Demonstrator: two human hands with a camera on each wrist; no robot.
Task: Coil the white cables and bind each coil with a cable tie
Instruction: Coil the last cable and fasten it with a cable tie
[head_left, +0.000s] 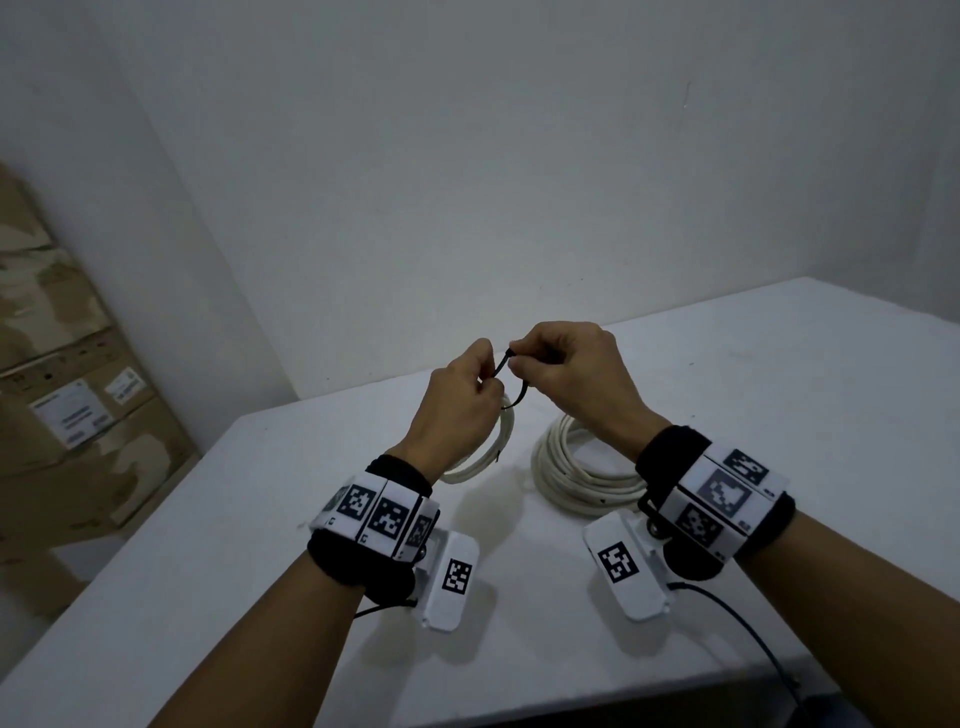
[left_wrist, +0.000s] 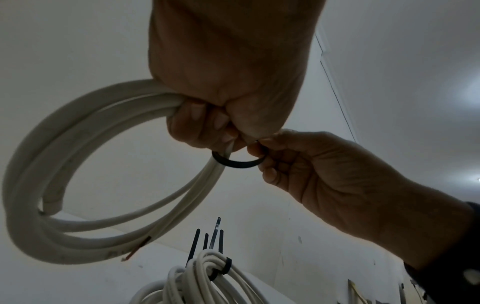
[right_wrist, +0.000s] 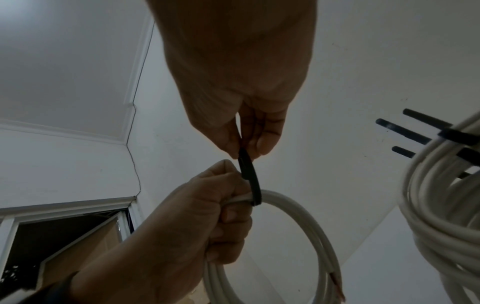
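Our left hand (head_left: 457, 400) grips the white cable coil (left_wrist: 78, 164) above the desk (head_left: 779, 415); our right hand (head_left: 571, 369) pinches the black cable tie (left_wrist: 237, 163) looped round it. A tied coil (head_left: 576, 467) lies right.

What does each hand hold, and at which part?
Left hand grips the white cable coil at its top. Right hand pinches the black cable tie near its end.

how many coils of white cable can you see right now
2. One coil hangs from the left hand, a black cable tie looped round it. A bigger coil lies on the table.
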